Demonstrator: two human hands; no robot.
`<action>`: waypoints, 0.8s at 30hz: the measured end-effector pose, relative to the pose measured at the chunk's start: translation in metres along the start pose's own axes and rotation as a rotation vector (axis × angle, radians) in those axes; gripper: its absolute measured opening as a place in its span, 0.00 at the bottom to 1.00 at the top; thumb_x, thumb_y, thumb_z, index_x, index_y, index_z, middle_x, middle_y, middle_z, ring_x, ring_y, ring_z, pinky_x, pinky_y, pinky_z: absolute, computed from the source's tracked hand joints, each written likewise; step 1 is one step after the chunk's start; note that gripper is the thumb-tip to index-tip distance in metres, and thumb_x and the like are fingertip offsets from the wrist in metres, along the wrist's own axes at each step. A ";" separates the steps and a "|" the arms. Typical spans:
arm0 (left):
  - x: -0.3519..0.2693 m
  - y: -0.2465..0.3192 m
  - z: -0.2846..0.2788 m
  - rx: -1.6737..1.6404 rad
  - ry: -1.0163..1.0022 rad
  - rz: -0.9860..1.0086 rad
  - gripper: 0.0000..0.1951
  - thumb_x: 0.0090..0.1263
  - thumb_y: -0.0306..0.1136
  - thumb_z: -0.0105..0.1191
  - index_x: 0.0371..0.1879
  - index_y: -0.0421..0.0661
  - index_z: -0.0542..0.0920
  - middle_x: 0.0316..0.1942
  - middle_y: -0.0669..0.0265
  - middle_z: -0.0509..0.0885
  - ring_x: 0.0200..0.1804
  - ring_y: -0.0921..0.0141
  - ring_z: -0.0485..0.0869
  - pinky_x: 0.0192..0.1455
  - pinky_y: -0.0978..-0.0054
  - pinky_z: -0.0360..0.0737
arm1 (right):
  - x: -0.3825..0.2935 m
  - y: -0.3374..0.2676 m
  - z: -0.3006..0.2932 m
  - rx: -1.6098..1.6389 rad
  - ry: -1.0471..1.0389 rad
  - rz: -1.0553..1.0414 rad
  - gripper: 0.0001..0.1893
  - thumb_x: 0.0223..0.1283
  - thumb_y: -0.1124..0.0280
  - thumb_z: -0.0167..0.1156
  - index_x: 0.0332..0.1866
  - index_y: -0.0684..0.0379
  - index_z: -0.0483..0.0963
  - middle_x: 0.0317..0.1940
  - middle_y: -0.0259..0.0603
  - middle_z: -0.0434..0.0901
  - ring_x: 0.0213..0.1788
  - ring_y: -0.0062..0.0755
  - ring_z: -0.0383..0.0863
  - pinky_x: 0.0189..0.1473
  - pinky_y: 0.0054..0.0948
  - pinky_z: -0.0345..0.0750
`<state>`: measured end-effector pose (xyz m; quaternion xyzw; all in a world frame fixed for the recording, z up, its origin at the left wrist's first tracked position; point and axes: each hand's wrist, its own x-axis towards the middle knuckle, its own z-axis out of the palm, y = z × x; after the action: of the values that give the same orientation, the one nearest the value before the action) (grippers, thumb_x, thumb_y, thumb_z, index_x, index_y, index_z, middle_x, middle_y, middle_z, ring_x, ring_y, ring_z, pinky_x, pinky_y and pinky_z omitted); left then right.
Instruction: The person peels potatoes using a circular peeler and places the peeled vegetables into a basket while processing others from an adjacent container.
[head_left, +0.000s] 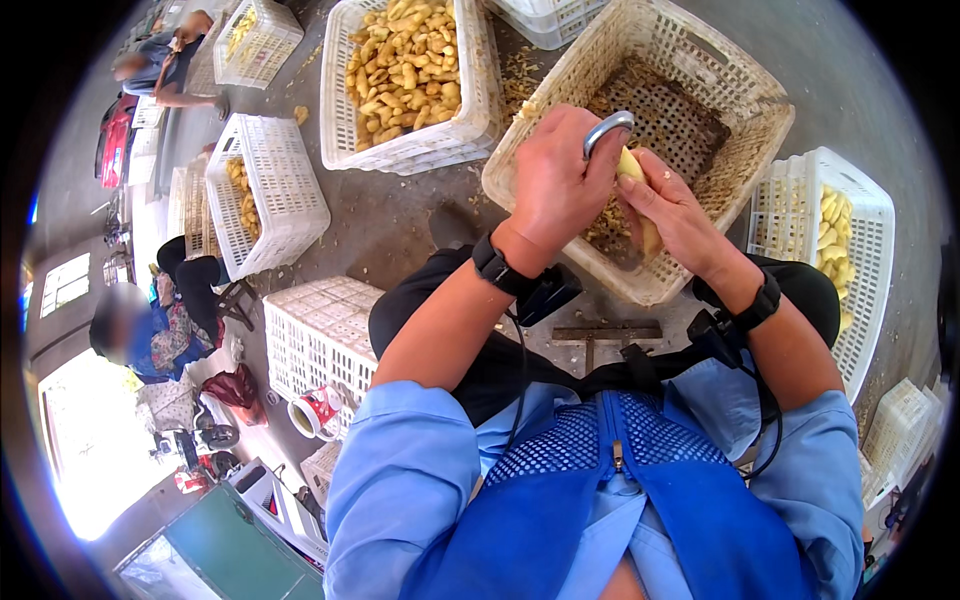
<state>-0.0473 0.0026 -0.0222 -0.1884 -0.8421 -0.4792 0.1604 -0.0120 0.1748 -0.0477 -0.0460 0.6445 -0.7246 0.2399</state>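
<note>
My left hand (562, 176) is closed around a curved metal tool (609, 129), whose bright rounded end shows above the thumb; its other end is hidden. With my right hand (671, 206) I grip a long piece of ginger root (631, 163), pale yellow at its upper end and browner below. Both hands are close together over the near left part of a stained plastic crate (739, 67). Peel scraps (611, 232) lie in that crate, below my hands.
At the upper left, a white crate (480, 82) holds unpeeled ginger (409, 67). Pale peeled pieces (832, 232) fill part of a crate (870, 225) on my right. A red mug (316, 409) stands on an upturned crate (322, 330) at left. Two people sit farther left.
</note>
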 end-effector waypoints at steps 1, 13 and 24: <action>0.000 -0.001 0.000 -0.001 -0.007 0.002 0.05 0.67 0.27 0.64 0.37 0.40 0.84 0.30 0.58 0.84 0.30 0.62 0.82 0.35 0.69 0.78 | 0.000 0.001 -0.001 -0.017 0.002 0.008 0.13 0.79 0.59 0.51 0.56 0.56 0.70 0.32 0.25 0.69 0.30 0.12 0.69 0.31 0.18 0.71; -0.003 -0.004 -0.019 -0.141 -0.196 -0.166 0.07 0.70 0.27 0.60 0.43 0.40 0.84 0.32 0.65 0.85 0.34 0.75 0.81 0.37 0.75 0.78 | -0.002 -0.007 0.002 0.008 -0.041 0.089 0.11 0.78 0.60 0.50 0.52 0.55 0.70 0.29 0.24 0.67 0.27 0.12 0.66 0.29 0.18 0.68; -0.006 -0.004 0.010 -0.006 -0.092 -0.003 0.06 0.70 0.27 0.58 0.33 0.41 0.75 0.29 0.52 0.79 0.30 0.49 0.77 0.33 0.59 0.75 | 0.000 0.007 -0.005 -0.176 0.074 0.034 0.11 0.77 0.61 0.51 0.50 0.58 0.70 0.32 0.30 0.72 0.31 0.19 0.71 0.32 0.24 0.70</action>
<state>-0.0446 0.0085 -0.0330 -0.2093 -0.8474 -0.4730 0.1201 -0.0121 0.1786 -0.0551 -0.0289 0.7147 -0.6623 0.2232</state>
